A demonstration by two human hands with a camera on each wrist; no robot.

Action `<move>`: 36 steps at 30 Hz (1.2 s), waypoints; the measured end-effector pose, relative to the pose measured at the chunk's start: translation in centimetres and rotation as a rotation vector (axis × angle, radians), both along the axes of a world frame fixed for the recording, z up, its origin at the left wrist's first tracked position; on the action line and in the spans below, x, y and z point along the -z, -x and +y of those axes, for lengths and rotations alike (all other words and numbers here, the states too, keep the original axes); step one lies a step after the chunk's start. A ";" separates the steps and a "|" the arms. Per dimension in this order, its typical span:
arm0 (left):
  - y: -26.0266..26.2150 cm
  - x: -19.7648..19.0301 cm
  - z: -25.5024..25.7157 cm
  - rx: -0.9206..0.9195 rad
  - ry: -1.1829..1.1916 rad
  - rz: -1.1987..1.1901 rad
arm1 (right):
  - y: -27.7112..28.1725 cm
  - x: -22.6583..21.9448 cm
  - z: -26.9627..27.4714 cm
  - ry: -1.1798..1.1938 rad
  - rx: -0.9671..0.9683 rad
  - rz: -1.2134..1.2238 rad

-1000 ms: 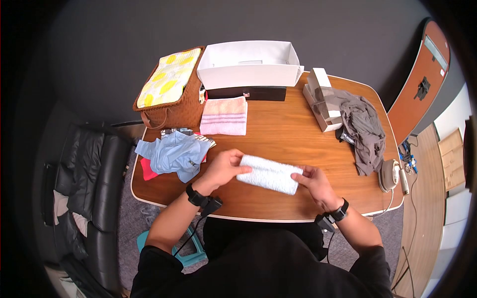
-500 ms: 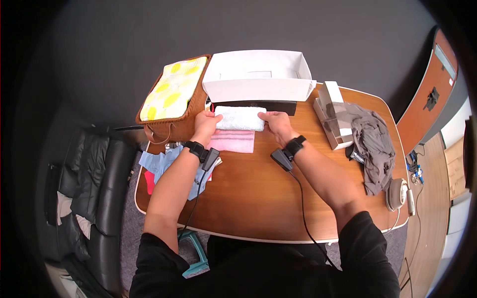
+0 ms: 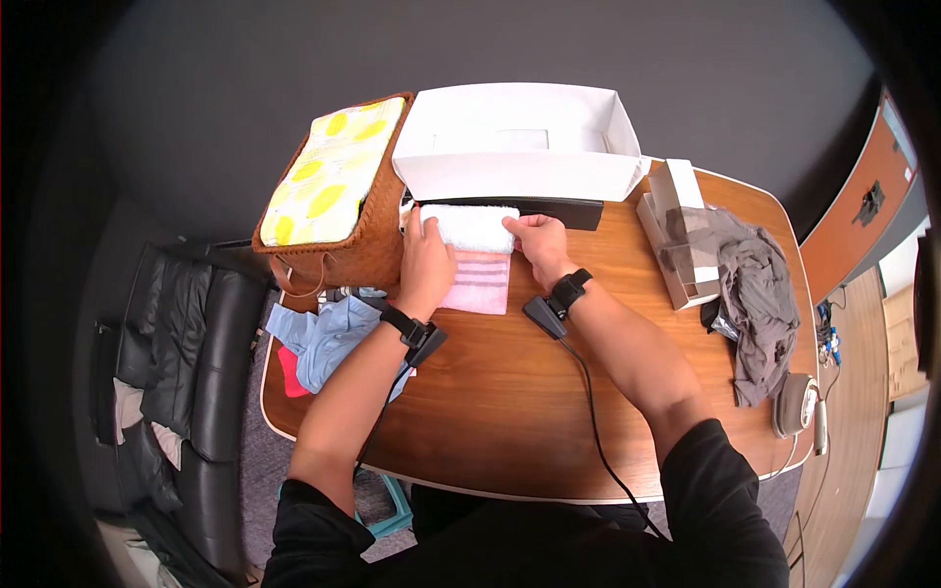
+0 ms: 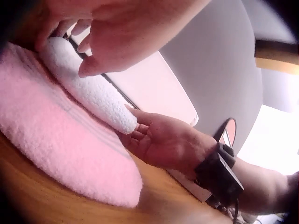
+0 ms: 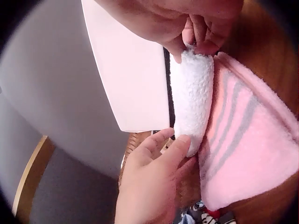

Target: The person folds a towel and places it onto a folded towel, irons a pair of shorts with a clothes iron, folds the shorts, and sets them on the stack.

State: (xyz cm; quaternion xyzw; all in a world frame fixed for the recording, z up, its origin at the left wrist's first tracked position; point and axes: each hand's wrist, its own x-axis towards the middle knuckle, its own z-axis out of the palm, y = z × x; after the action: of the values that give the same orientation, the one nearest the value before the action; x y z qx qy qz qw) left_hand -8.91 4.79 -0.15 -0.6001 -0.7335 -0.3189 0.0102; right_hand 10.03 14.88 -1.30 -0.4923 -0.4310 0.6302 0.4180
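A folded white towel lies across the upper part of a folded pink striped towel, in front of a black box. At its left end is my left hand, its fingers fairly straight and touching the towel; the right wrist view shows that thumb resting on the white cloth. My right hand pinches the towel's right end between thumb and fingers. In the left wrist view, the white towel has a rounded fold along its length.
A white open box stands behind the towels, on the black box. The brown basket is at left, above blue clothing. Farther right are a small white box, grey clothing and an iron-like appliance.
Both hands have carried the white towel forward from the table's front area onto the pink towel. Since half a second ago, the left fingers have straightened and loosened at its left end.
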 end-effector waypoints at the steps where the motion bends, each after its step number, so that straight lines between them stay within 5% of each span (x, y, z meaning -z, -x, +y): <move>1: -0.4 -0.3 -0.6 0.010 0.039 0.104 | 0.1 0.0 -0.1 0.002 -0.001 0.001; 9: -1.6 -0.7 -2.5 0.173 0.311 0.265 | 0.3 1.5 0.8 -0.096 -0.049 -0.215; 17: -2.6 -1.5 -2.4 0.197 0.235 0.328 | -4.7 2.3 0.1 -0.223 -0.029 -0.332; 23: -2.8 -0.4 -0.7 0.186 0.322 0.362 | -10.5 1.8 1.4 -0.208 0.350 -0.295; 36: -3.9 -1.7 -0.2 0.098 0.455 0.321 | -13.0 -2.9 1.8 -0.588 0.470 -0.612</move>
State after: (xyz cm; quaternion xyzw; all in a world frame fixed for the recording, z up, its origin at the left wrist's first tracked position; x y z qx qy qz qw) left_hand -5.05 4.62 1.50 -0.6646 -0.7453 -0.0473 -0.0243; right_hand 22.98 16.71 1.59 -0.6002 -0.5711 0.1962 0.5245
